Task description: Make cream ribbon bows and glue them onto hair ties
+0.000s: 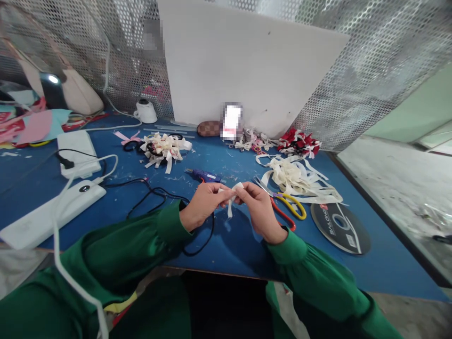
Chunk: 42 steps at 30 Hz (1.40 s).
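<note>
Between my fingertips, above the blue table (pixel 233 254), is a short white ribbon (pixel 230 207) with one tail hanging down. My left hand (pixel 205 202) pinches it from the left, and my right hand (pixel 259 209) pinches it from the right. The fingers cover most of its folded middle. Just behind my left hand lies a blue glue gun (pixel 208 176), its tip pointing left. Scissors with one yellow and one red handle (pixel 294 207) rest beside my right hand, the blades partly behind it.
Cream ribbon strips (pixel 294 176) lie behind the scissors, and a black ribbon spool (pixel 341 228) is at right. Bow piles (pixel 164 148) and red bows (pixel 299 142) sit farther back. White power strips (pixel 52 214) and cables occupy the left. A white board (pixel 247 61) stands behind.
</note>
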Available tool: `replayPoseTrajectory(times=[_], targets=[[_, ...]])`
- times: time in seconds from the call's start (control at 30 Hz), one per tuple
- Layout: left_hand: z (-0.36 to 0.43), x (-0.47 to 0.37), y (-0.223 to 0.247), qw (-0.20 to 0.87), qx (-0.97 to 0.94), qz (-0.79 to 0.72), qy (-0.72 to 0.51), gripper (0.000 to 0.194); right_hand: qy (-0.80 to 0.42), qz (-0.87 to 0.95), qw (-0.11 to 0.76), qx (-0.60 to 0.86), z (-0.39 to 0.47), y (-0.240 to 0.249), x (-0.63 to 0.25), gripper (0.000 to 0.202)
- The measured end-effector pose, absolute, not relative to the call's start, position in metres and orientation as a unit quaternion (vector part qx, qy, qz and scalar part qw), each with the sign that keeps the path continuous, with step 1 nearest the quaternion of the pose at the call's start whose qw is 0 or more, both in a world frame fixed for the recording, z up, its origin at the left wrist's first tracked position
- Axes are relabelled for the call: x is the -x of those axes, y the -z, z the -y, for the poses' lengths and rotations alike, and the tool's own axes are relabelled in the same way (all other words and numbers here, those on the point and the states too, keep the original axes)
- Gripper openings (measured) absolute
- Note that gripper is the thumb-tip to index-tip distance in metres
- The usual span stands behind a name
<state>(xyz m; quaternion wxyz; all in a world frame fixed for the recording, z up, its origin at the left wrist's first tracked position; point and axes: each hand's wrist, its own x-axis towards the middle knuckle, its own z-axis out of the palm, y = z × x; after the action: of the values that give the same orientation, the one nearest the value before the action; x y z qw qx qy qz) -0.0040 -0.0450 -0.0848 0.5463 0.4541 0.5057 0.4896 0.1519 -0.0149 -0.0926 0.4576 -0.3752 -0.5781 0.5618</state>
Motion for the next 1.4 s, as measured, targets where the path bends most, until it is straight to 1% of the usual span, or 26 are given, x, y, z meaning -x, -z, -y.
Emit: replayPoseTrajectory(times=[0.1, 0.27, 0.37, 0.5, 0.8, 1.0, 1.13, 1.4], targets=[[0.0447, 0.0054, 0.0841, 0.547, -0.472, -0.498, -0.478, 0.033, -0.544, 0.577, 0.469, 0.388, 0.0141, 0.0932, -0.152, 0.021], [0.0437, 0.0083, 0.0803, 0.545, -0.479, -0.496, -0.477, 0.042, -0.529, 0.572, 0.493, 0.386, 0.0108, 0.0949, -0.154, 0.021], [0.0433, 0.0087, 0.0803, 0.527, -0.461, -0.514, -0.495, 0.034, -0.522, 0.57, 0.5, 0.391, 0.009, 0.0953, -0.1554, 0.021], [0.0441, 0.0073, 0.0824, 0.477, -0.469, -0.546, -0.505, 0.023, -0.509, 0.579, 0.495, 0.4, 0.0088, 0.0942, -0.1554, 0.02], [0.0458, 0.0057, 0.084, 0.422, -0.476, -0.571, -0.519, 0.022, -0.515, 0.598, 0.463, 0.403, 0.0135, 0.0919, -0.1527, 0.019], [0.0475, 0.0038, 0.0836, 0.427, -0.482, -0.558, -0.523, 0.022, -0.481, 0.617, 0.462, 0.418, 0.0125, 0.0956, -0.1546, 0.021], [0.0468, 0.0044, 0.0832, 0.433, -0.481, -0.559, -0.517, 0.021, -0.48, 0.611, 0.464, 0.425, 0.0109, 0.0973, -0.1553, 0.023], [0.0482, 0.005, 0.0833, 0.369, -0.531, -0.565, -0.513, 0.019, -0.502, 0.607, 0.445, 0.426, 0.011, 0.0998, -0.1526, 0.021]])
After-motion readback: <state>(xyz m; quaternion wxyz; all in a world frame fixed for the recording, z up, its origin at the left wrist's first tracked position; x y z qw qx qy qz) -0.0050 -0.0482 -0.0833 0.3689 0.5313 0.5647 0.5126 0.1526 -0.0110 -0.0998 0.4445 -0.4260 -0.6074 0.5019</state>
